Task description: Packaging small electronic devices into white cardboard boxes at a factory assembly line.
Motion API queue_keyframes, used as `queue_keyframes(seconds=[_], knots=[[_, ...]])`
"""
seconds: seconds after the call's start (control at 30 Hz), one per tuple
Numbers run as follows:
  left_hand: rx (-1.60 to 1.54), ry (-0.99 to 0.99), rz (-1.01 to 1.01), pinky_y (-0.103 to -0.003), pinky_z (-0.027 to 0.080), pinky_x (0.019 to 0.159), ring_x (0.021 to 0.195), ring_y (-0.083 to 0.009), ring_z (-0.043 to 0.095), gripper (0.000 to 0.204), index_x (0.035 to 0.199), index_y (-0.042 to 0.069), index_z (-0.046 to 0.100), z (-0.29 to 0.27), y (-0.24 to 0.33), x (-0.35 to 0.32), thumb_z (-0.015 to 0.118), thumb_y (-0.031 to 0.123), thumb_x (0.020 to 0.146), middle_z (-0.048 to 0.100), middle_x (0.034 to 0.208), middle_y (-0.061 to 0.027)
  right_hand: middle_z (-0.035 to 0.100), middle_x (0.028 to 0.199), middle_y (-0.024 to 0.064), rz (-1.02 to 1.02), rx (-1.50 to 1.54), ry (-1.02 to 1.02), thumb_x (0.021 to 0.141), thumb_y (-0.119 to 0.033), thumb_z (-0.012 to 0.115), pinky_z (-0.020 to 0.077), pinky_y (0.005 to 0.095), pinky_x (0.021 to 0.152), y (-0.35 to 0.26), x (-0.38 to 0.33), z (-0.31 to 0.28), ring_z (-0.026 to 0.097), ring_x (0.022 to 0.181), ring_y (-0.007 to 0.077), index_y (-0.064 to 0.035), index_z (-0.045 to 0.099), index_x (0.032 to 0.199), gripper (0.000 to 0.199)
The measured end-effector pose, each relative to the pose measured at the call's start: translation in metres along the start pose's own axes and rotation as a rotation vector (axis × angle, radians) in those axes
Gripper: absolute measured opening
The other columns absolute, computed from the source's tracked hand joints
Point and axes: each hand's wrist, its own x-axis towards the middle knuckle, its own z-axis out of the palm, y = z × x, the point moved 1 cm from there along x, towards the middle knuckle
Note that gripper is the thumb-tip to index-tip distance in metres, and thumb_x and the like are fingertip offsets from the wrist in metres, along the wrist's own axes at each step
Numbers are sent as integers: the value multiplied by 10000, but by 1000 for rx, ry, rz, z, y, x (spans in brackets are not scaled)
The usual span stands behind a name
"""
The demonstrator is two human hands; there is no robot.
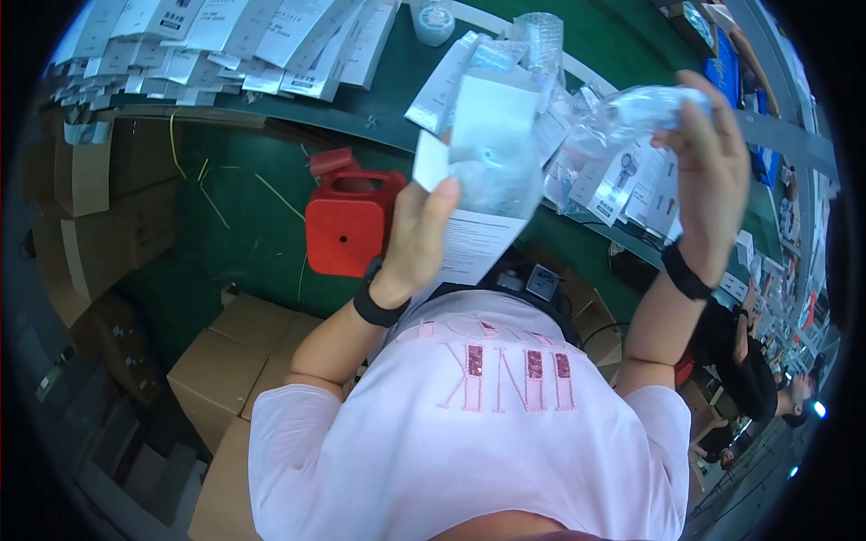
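My left hand (417, 236) is closed around the side of a white carton (474, 245), whose flaps stand open toward the table. Inside the carton's mouth sits a bubble-wrapped item (498, 180); the wrap blurs what it is. Raised at the right, my right hand (713, 167) grips one end of a bundle in clear plastic wrap (636, 113), with something pale inside that I cannot make out. The bundle is apart from the carton, above the loose printed boxes. Each wrist wears a black band.
Stacks of flat white boxes (302, 45) fill the table's far left. Bubble-wrapped pieces (543, 41) and more printed boxes (622, 180) lie on the table. A red plastic stool (347, 225) and brown cartons (236, 347) stand below. At right is another person (744, 365).
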Motion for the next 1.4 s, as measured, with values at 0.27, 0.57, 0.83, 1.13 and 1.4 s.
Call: queue_keyframes(seconds=[0.27,0.57,0.83,1.13,1.4], knots=[[-180,-342,-85,-291,355,996,1154,-173,471,661,1436,-67,301,56,18,-3,388,433,1012,513,1289,-146,655,782,47,52,-549,-391,825,18,689,482,212,595,-61,-41,31,631,697,99,-13,608,989,186],[-148,-448,-133,-285,379,968,1107,-154,493,652,1434,-61,311,79,19,-10,480,389,994,553,1236,-153,638,724,122,118,-940,-846,731,-1,680,484,293,602,-77,-17,18,605,626,213,41,665,774,62],[-121,-466,-110,-277,397,946,1086,-139,498,679,1430,-61,320,78,20,-11,503,416,983,556,1224,-152,562,655,123,381,-834,-1374,813,-50,589,439,331,565,-63,-24,28,538,587,199,61,626,818,117],[-346,-385,-337,-270,393,962,1085,-114,500,672,1443,-22,332,63,12,-7,608,337,947,544,1237,-98,690,938,104,121,-647,-1122,860,-39,601,516,301,763,-70,-21,21,645,820,175,14,622,1122,268],[-406,-289,85,-318,366,1017,1201,-195,478,927,1435,5,259,75,22,-13,778,417,787,505,1280,-145,679,1026,120,-47,-841,-403,827,-239,702,468,346,900,-116,-80,-22,645,981,247,13,638,1099,377]])
